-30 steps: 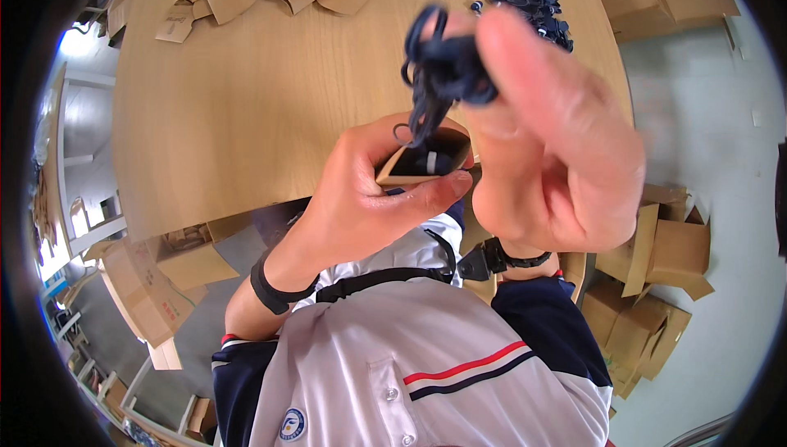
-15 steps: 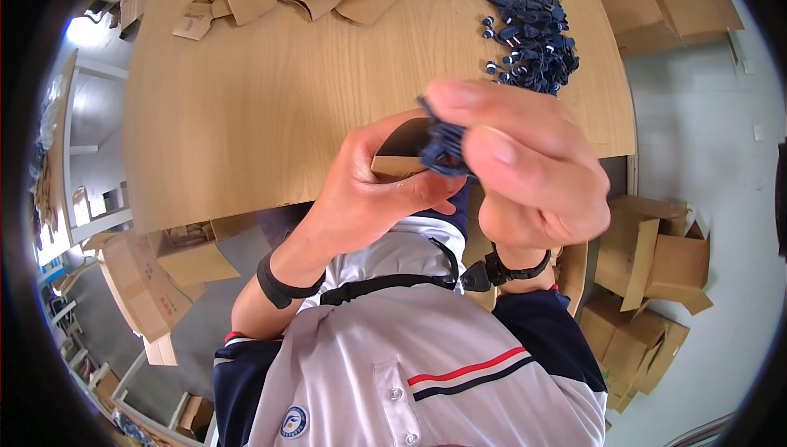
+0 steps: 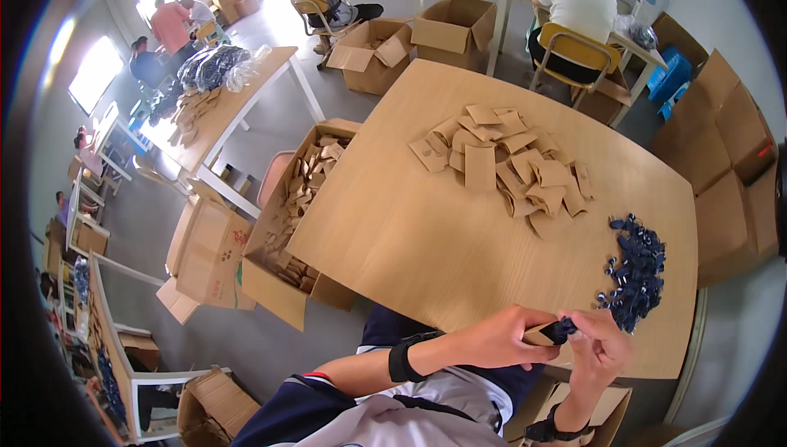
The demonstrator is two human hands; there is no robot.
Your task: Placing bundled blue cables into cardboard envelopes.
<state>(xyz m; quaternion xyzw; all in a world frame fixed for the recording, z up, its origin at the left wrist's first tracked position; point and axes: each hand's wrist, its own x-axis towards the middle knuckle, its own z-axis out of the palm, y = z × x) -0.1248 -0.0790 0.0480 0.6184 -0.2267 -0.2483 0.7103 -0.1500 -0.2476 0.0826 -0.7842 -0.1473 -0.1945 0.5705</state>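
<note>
Smooth wooden table (image 3: 426, 234), flat cardboard sleeve (image 3: 543, 334), dark item (image 3: 562, 330)

Bare tabletop (image 3: 426, 234) lies between envelope pile (image 3: 508, 164) and dark clips (image 3: 633, 273).

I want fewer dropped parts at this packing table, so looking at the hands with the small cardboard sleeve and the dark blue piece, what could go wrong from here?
1. Both hands, left hand and right hand, work the cardboard sleeve and dark blue piece right at the table edge; a slip may drop the piece to the floor.
2. The pile of dark blue pieces lies near the table's right edge; a reaching arm could sweep some off.
</note>
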